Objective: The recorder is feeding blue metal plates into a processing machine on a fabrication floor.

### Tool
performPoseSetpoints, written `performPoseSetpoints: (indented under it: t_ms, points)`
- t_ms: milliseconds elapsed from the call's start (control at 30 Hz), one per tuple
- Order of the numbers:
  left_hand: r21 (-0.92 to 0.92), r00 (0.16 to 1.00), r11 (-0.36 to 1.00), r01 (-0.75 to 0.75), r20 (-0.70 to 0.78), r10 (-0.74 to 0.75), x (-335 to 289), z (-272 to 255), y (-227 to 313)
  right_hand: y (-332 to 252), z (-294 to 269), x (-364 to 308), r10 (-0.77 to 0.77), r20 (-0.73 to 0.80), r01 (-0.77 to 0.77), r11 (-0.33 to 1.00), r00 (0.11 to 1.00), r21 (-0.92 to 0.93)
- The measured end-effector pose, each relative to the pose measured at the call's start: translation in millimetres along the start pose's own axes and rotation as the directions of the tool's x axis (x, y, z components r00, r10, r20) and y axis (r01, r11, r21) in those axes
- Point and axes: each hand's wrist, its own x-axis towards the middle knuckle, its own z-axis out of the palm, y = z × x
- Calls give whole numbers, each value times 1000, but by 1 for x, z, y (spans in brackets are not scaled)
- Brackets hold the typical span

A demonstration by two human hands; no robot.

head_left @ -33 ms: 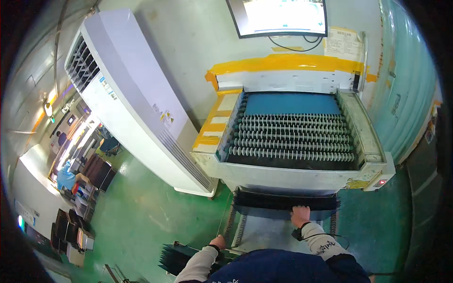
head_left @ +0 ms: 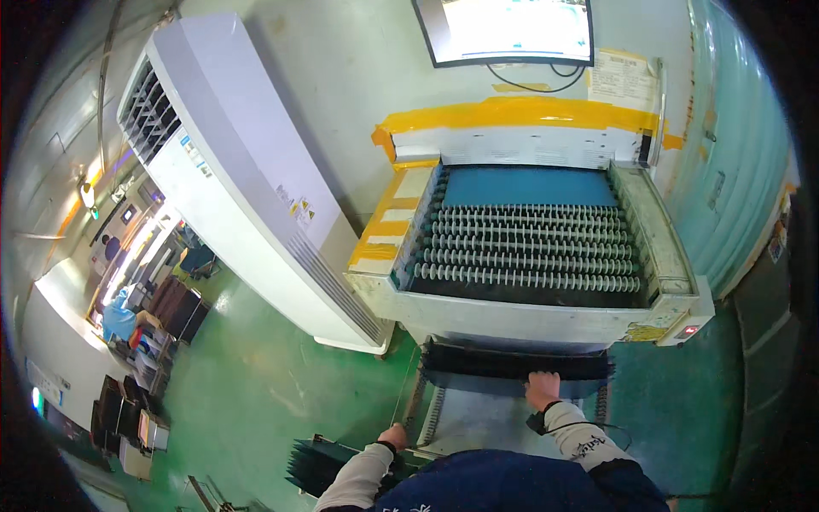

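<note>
My right hand (head_left: 543, 391) is closed at the front edge of a row of thin dark sheets (head_left: 486, 365), its fingers curled over the edge. The sheets stand packed together in a low rack (head_left: 461, 427) with toothed side rails and a pale grey base. At the rack's near left corner, my left hand (head_left: 394, 437) is closed beside the frame; what lies in its fingers is hidden. More dark sheets (head_left: 311, 465) stand in a holder left of my left forearm.
Beyond the rack is a roller conveyor machine (head_left: 512, 320) with a blue panel (head_left: 529, 187) at its far end. A white air conditioner (head_left: 256, 188) stands to its left. A screen (head_left: 512, 30) hangs above. Far left, a person in blue (head_left: 119, 320) is beside a workbench.
</note>
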Motion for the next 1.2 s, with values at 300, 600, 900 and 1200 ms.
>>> performPoseSetpoints:
  t_ms: [300,600,900,1200]
  points:
    - [-219,990,975,44,-118,-71,-65,-62,66,16,3,-12,7,30,-4,997,1000,-74]
    - [-154,959,988,28,-275,-70,-106,-67,83,13,6,-25,-61,103,69,995,993,-69]
    - [-241,988,970,-35,-154,-3,-103,-78,75,18,-32,-25,-113,57,115,993,992,-30]
    - [-303,995,948,-101,-20,100,-77,-70,53,8,-184,-25,24,-179,-25,1000,984,-2]
